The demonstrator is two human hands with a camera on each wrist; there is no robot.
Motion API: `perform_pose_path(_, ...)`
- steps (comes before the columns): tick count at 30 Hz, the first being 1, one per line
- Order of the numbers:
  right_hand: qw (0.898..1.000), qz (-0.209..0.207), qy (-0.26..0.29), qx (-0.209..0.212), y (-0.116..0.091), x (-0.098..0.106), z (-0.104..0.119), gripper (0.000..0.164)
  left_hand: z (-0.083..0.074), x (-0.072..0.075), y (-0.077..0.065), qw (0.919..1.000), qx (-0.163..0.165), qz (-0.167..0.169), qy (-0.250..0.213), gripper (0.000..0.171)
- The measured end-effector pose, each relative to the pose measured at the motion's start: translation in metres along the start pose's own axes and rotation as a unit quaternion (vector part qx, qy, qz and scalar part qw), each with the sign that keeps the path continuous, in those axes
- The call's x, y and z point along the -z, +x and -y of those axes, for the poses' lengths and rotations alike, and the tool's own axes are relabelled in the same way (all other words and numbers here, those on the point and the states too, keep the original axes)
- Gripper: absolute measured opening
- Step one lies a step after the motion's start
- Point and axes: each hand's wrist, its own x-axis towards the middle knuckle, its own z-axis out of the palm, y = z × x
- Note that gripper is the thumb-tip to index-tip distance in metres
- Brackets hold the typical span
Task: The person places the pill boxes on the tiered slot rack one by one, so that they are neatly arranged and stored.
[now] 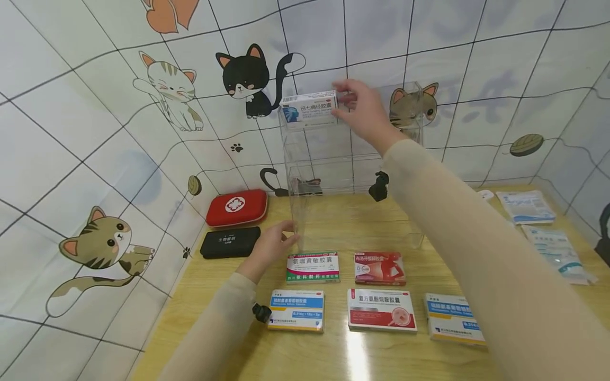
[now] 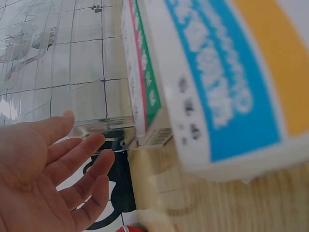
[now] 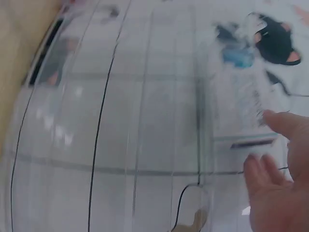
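A clear acrylic stand (image 1: 329, 174) rises at the back of the table. On its top left lies a white medicine box (image 1: 314, 114) with a blue head picture. My right hand (image 1: 367, 111) is at the box's right end, thumb by its front edge and fingers spread apart, as the right wrist view shows. Low at the stand's left side is my left hand (image 1: 271, 246), its fingertips right by the clear upright. In the left wrist view that hand (image 2: 58, 179) has loosely bent fingers with nothing between them.
Several medicine boxes lie in front, among them a green-white box (image 1: 312, 267), a red box (image 1: 379, 268) and a blue-white box (image 1: 296, 311). A red case (image 1: 237, 208) and black pouch (image 1: 229, 242) sit at left. Plastic packets (image 1: 526, 206) lie at right.
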Motion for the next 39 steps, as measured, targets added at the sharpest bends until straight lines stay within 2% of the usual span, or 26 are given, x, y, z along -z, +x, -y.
perform_pose_path(2, 0.999, 0.009, 0.045, -0.002, -0.013, -0.001, -0.002, 0.074, 0.000, -0.001, 0.000, 0.9999, 0.012, 0.003, -0.009, 0.047)
perform_pose_path(4, 0.996, 0.013, 0.090, 0.005, -0.037, 0.000, -0.002, 0.079, 0.001, -0.003, -0.001, 0.9996, 0.021, 0.004, -0.018, 0.046)
perform_pose_path(6, 0.991, 0.012, 0.131, 0.016, -0.063, -0.001, -0.009, 0.074, 0.002, -0.006, -0.002, 0.9993, 0.025, 0.002, -0.026, 0.045)
perform_pose_path(8, 0.988, 0.016, 0.149, 0.027, -0.090, -0.001, -0.022, 0.066, 0.002, -0.008, -0.002, 0.9994, 0.020, 0.001, -0.029, 0.044)
perform_pose_path(12, 0.988, 0.031, 0.150, 0.022, -0.136, 0.003, -0.060, 0.052, 0.000, -0.010, -0.001, 0.9995, 0.009, -0.004, -0.031, 0.045)
perform_pose_path(18, 0.996, 0.058, 0.066, -0.024, -0.199, 0.022, -0.101, 0.040, 0.000, -0.012, -0.002, 0.9996, 0.011, -0.005, -0.025, 0.047)
perform_pose_path(24, 0.997, 0.046, -0.038, -0.040, -0.252, 0.050, -0.130, 0.038, -0.001, -0.009, -0.001, 0.9996, 0.010, -0.016, -0.020, 0.047)
perform_pose_path(27, 0.994, 0.045, -0.093, -0.046, -0.276, 0.066, -0.144, 0.036, -0.002, -0.009, 0.001, 0.9997, 0.009, -0.017, -0.018, 0.046)
perform_pose_path(31, 0.988, 0.052, -0.144, -0.032, -0.309, 0.088, -0.164, 0.034, -0.004, -0.008, 0.001, 0.9998, 0.005, -0.012, -0.016, 0.048)
perform_pose_path(39, 0.971, 0.123, -0.200, -0.053, -0.361, 0.114, -0.192, 0.046, -0.007, -0.004, -0.002, 0.9998, 0.013, -0.007, -0.014, 0.051)
